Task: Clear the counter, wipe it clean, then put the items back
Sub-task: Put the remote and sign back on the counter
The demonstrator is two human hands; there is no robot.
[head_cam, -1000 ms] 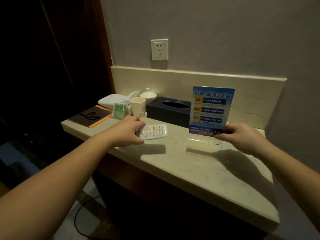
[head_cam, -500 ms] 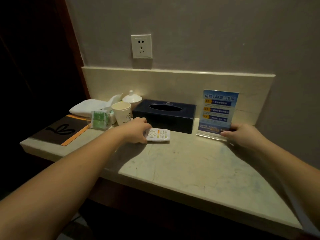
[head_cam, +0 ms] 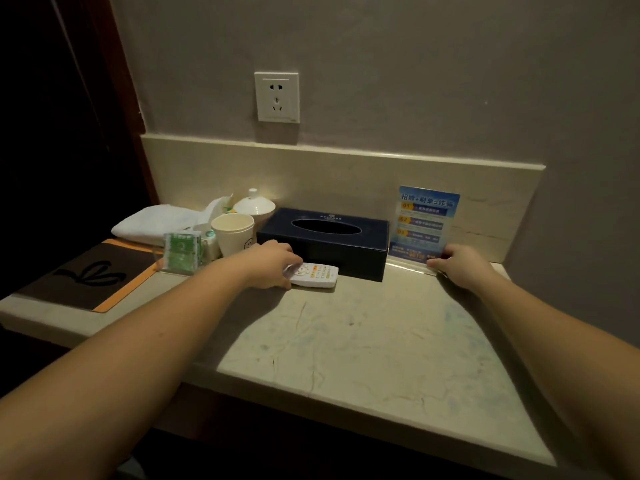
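Setting items back: left hand (head_cam: 273, 263) grips white plastic remote (head_cam: 317, 275) just ahead. Right hand (head_cam: 459, 263) pinches clear acrylic sign stand (head_cam: 427, 225), probably squaring it on pale marble desk (head_cam: 363, 341).

You are looking through a single head-worn wide-angle camera, aimed forward and down at a marble counter (head_cam: 363, 344) set against a grey wall. The view is close: both forearms enter from the lower corners of the frame and reach toward mid-frame. A wall socket (head_cam: 277, 97) sits upper centre, and a dark doorway fills the left edge.
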